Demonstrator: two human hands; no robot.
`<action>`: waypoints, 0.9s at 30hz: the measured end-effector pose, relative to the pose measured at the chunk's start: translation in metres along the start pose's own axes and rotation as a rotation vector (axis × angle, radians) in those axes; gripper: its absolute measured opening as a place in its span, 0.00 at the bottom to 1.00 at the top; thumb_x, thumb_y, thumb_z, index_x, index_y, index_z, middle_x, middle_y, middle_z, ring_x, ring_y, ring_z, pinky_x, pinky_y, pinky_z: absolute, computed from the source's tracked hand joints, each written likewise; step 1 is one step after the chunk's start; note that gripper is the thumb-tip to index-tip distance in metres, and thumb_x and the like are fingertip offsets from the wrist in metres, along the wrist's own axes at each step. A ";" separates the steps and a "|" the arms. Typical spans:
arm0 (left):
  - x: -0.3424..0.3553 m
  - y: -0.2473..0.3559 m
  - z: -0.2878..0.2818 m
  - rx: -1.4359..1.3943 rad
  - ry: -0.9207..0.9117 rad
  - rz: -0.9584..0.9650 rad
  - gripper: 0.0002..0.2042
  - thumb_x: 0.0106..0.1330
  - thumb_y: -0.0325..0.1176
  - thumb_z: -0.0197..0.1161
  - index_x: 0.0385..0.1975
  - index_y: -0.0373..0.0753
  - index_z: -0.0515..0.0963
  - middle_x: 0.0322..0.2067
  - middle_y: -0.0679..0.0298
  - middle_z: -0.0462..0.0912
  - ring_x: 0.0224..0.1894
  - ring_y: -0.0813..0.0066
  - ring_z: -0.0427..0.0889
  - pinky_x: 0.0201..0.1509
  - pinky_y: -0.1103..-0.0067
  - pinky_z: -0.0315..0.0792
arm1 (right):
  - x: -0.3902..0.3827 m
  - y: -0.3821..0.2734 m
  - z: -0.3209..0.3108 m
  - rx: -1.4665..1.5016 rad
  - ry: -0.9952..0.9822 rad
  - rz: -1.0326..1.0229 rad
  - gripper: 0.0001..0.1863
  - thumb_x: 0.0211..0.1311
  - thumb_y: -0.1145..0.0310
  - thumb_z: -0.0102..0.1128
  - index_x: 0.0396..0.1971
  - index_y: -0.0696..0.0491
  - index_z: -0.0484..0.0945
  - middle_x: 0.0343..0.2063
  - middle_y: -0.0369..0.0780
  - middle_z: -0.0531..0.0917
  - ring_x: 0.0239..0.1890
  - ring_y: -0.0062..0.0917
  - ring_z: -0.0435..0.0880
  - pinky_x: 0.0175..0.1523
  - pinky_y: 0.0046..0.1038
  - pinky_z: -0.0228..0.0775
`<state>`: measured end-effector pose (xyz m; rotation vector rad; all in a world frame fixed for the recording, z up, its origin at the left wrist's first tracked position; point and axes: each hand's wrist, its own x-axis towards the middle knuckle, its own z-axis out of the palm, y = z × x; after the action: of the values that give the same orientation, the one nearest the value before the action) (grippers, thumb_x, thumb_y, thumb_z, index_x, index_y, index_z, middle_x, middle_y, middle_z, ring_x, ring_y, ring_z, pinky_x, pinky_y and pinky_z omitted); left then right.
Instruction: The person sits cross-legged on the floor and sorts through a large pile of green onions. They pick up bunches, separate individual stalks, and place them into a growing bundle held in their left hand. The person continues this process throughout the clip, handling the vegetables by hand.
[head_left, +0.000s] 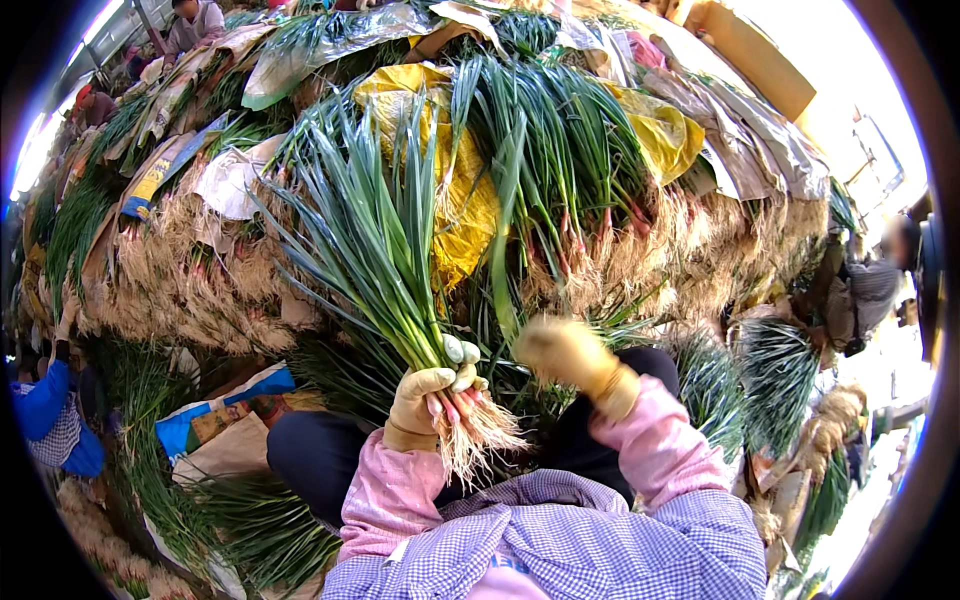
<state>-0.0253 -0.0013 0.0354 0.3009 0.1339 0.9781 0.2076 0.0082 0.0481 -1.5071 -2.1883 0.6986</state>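
Note:
My left hand (pixel 420 395), in a pale tan glove with pale fingertips, is closed around a bunch of green allium plants (pixel 375 240) at the centre. The long leaves lean up and to the left; pink bases and stringy pale roots (pixel 480 440) hang below the fingers. My right hand (pixel 565 355), also gloved, is smeared by motion just right of the bunch, and I cannot make out its fingers. A blurred green leaf (pixel 505 275) reaches down toward it. My knees in dark trousers are under both arms.
A long heap of similar plants (pixel 570 150) lies ahead, with yellow plastic (pixel 655 130) and paper sacks (pixel 740 150) on it. More bundles (pixel 780 380) lie at right, loose plants and a blue-edged sack (pixel 225 420) at left. Other people (pixel 50 420) are at both sides and top left.

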 end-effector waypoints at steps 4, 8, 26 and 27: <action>0.000 0.001 0.000 0.074 0.002 -0.017 0.14 0.51 0.24 0.59 0.39 0.36 0.72 0.40 0.56 0.74 0.30 0.77 0.74 0.47 0.71 0.74 | -0.012 0.030 0.032 -0.089 -0.059 0.095 0.16 0.57 0.52 0.56 0.37 0.47 0.80 0.36 0.41 0.82 0.38 0.34 0.81 0.45 0.32 0.73; -0.001 -0.005 -0.008 -0.025 0.110 -0.063 0.14 0.52 0.23 0.57 0.40 0.37 0.73 0.41 0.57 0.75 0.31 0.76 0.75 0.48 0.68 0.74 | 0.051 0.028 -0.034 -0.268 0.480 0.499 0.12 0.57 0.61 0.59 0.37 0.53 0.81 0.35 0.43 0.82 0.37 0.33 0.81 0.46 0.31 0.72; 0.006 -0.038 -0.030 0.095 0.224 -0.160 0.13 0.54 0.23 0.57 0.41 0.35 0.74 0.43 0.55 0.79 0.48 0.56 0.77 0.53 0.64 0.71 | 0.041 -0.003 0.054 1.491 -0.088 0.452 0.08 0.64 0.65 0.52 0.36 0.54 0.73 0.23 0.31 0.76 0.21 0.13 0.71 0.26 0.13 0.64; 0.005 -0.037 -0.031 0.093 0.234 -0.138 0.12 0.54 0.23 0.57 0.40 0.36 0.74 0.42 0.55 0.79 0.48 0.56 0.77 0.52 0.65 0.72 | 0.043 -0.002 0.057 1.531 -0.067 0.462 0.06 0.63 0.67 0.54 0.35 0.54 0.73 0.22 0.31 0.76 0.19 0.13 0.71 0.24 0.14 0.64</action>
<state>-0.0004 -0.0103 -0.0058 0.2585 0.4095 0.8689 0.1588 0.0374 0.0053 -0.9845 -0.6672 1.9117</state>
